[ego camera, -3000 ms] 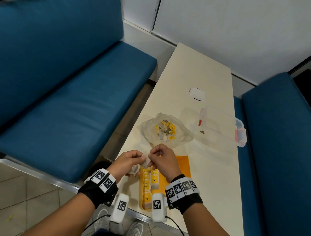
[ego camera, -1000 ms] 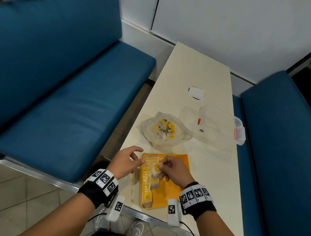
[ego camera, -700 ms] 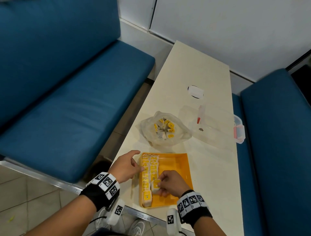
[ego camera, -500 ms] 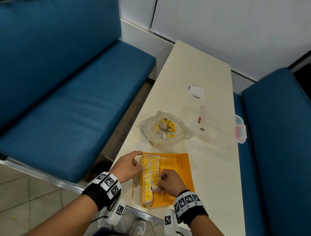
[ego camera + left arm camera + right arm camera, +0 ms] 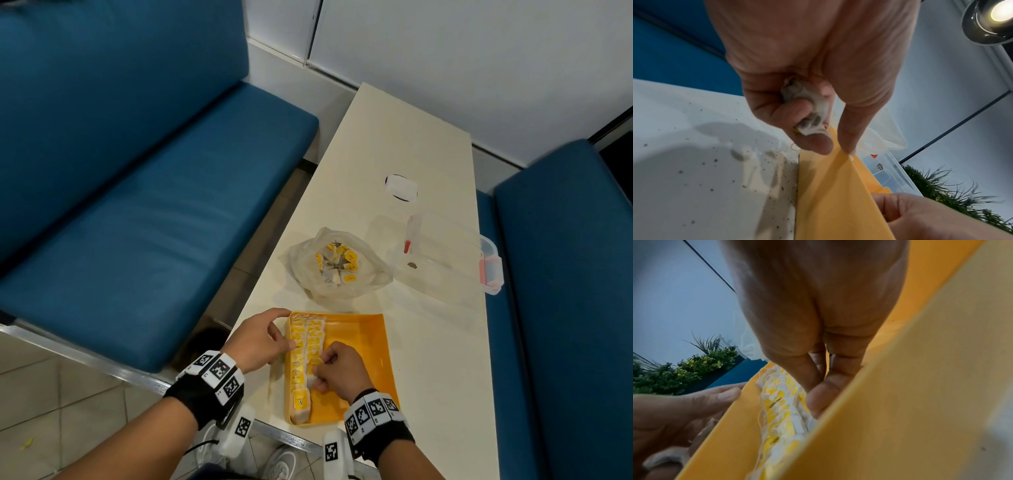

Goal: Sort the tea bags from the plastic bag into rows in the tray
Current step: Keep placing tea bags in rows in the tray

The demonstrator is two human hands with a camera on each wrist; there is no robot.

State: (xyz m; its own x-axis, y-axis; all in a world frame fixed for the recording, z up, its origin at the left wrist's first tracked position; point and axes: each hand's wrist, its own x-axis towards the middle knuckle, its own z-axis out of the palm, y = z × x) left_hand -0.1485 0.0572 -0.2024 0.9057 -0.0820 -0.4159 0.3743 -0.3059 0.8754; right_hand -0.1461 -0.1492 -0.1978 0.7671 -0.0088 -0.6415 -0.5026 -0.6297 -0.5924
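A yellow tray (image 5: pixel 359 346) lies at the table's near end, with two rows of yellow-tagged tea bags (image 5: pixel 303 346) along its left side. My right hand (image 5: pixel 320 373) is inside the tray and pinches a white tea bag (image 5: pixel 312 378) at the near end of the second row (image 5: pixel 781 410). My left hand (image 5: pixel 270 337) rests against the tray's left rim (image 5: pixel 838 186), its fingers curled round a crumpled tea bag (image 5: pixel 807 107). Beyond the tray, the clear plastic bag (image 5: pixel 308 270) lies open and holds several tea bags (image 5: pixel 339 265).
A clear lidded container (image 5: pixel 445 263) with pink clips sits right of the bag, near the table's right edge. A small white object (image 5: pixel 400 186) lies farther back. Blue benches (image 5: pixel 154 212) flank the narrow table. The tray's right half is bare.
Both hands were together above the tray on one tea bag. My right hand then dropped into the second row and slid toward me, while the left hand settled on the tray's left rim.
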